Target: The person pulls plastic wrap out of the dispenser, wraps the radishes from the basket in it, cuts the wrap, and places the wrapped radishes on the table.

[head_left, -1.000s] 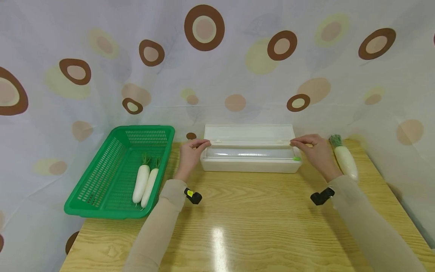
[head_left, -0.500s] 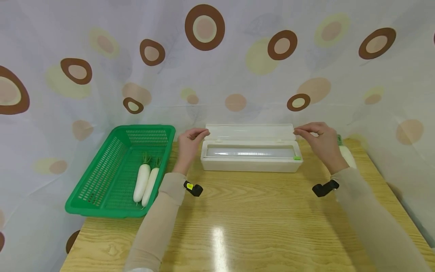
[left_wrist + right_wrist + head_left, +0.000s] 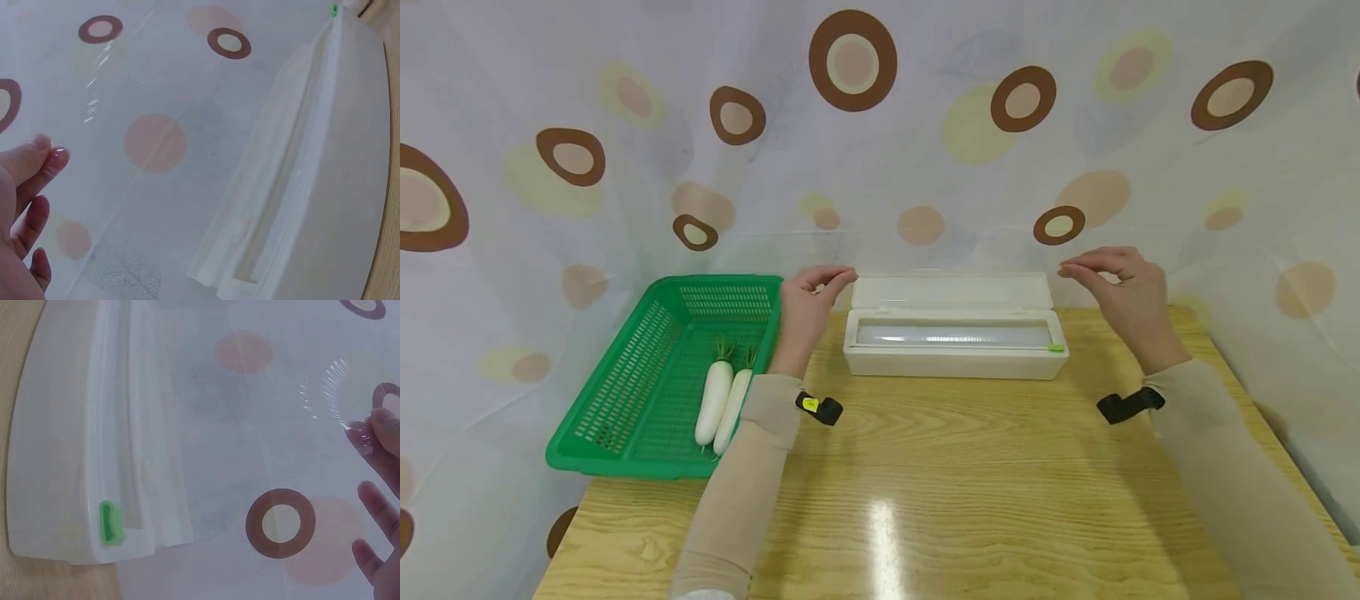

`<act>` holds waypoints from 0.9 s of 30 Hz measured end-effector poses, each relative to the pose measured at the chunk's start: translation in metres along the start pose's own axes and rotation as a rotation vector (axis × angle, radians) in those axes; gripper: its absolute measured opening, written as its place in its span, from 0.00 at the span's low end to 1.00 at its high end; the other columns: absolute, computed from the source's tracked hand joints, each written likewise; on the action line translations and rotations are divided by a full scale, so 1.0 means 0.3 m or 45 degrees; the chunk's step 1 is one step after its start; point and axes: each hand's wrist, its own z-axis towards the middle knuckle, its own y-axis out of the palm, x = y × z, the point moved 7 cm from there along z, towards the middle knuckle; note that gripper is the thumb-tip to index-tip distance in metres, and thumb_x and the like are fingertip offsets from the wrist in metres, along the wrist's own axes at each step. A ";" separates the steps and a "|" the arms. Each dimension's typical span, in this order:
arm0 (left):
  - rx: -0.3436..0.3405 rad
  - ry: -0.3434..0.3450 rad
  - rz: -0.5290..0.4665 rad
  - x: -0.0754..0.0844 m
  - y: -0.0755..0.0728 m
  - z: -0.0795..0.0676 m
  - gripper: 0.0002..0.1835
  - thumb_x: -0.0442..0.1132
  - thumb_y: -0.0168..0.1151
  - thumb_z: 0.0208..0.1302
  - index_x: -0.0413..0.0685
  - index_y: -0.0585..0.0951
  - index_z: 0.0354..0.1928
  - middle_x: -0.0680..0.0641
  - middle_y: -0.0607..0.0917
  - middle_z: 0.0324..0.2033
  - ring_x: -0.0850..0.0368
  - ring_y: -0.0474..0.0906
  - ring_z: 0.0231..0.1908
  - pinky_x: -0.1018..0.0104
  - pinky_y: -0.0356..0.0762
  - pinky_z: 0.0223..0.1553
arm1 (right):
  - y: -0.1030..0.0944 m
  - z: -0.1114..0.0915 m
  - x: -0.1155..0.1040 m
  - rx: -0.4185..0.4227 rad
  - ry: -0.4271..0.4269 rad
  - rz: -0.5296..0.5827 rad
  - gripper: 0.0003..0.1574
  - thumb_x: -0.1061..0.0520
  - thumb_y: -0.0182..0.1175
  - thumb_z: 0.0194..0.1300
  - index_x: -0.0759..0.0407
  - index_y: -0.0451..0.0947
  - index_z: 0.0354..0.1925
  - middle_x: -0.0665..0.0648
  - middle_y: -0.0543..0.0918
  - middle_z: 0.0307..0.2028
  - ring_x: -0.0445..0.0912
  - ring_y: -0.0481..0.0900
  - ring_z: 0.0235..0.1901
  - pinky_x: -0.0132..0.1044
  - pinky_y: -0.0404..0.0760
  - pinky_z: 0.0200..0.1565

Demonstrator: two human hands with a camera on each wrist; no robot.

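A white cling film dispenser box [image 3: 955, 364] stands at the back of the table with its lid [image 3: 951, 292] raised. A roll of film [image 3: 951, 335] lies inside, and a green slide cutter [image 3: 1056, 347] sits at the right end. My left hand [image 3: 805, 312] pinches one corner of the thin clear cling film [image 3: 92, 103] between thumb and forefinger, up and left of the box. On the other side my right hand [image 3: 1126, 304] pinches the opposite corner. Glints show the film [image 3: 336, 387] near those fingertips; its outline is hard to see.
On the left a green basket [image 3: 655, 396] holds two white radishes [image 3: 715, 402]. The wooden table [image 3: 970, 492] extends in front of the box. Behind it hangs a patterned curtain [image 3: 880, 183].
Both hands have risen and moved back from the box front, drawing the cling film up while spreading slightly apart. My right hand now hides the wrapped radish on the right.
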 end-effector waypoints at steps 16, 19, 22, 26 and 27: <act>0.053 0.193 -0.046 0.155 -0.050 0.009 0.08 0.37 0.72 0.68 0.39 0.91 0.42 0.58 0.89 0.35 0.64 0.79 0.42 0.62 0.76 0.53 | -0.083 0.018 -0.127 0.150 -0.154 0.045 0.08 0.65 0.72 0.65 0.69 0.90 0.41 0.30 0.82 0.39 0.32 0.74 0.50 0.26 0.67 0.49; 0.052 0.230 -0.049 0.180 -0.060 0.009 0.07 0.36 0.72 0.68 0.39 0.92 0.42 0.57 0.90 0.36 0.62 0.80 0.43 0.60 0.74 0.55 | -0.095 0.017 -0.150 0.165 -0.169 0.061 0.07 0.66 0.72 0.65 0.70 0.90 0.41 0.31 0.83 0.39 0.33 0.75 0.50 0.26 0.68 0.50; 0.044 0.260 -0.062 0.201 -0.069 0.007 0.07 0.36 0.72 0.68 0.39 0.92 0.42 0.54 0.90 0.38 0.61 0.80 0.43 0.60 0.74 0.56 | -0.106 0.015 -0.175 0.176 -0.173 0.085 0.07 0.67 0.72 0.64 0.70 0.90 0.41 0.33 0.83 0.39 0.34 0.75 0.50 0.25 0.69 0.50; 0.024 0.266 -0.077 0.229 -0.083 0.001 0.08 0.38 0.72 0.68 0.40 0.91 0.42 0.56 0.90 0.39 0.59 0.81 0.45 0.57 0.73 0.60 | -0.120 0.012 -0.202 0.182 -0.173 0.118 0.07 0.69 0.72 0.63 0.72 0.89 0.41 0.34 0.84 0.39 0.35 0.76 0.50 0.25 0.71 0.49; 0.019 0.263 -0.077 0.238 -0.086 0.000 0.08 0.38 0.72 0.68 0.40 0.92 0.42 0.57 0.90 0.39 0.59 0.81 0.45 0.57 0.72 0.61 | -0.124 0.011 -0.209 0.183 -0.178 0.130 0.07 0.70 0.72 0.63 0.72 0.89 0.41 0.34 0.84 0.38 0.35 0.77 0.50 0.25 0.71 0.49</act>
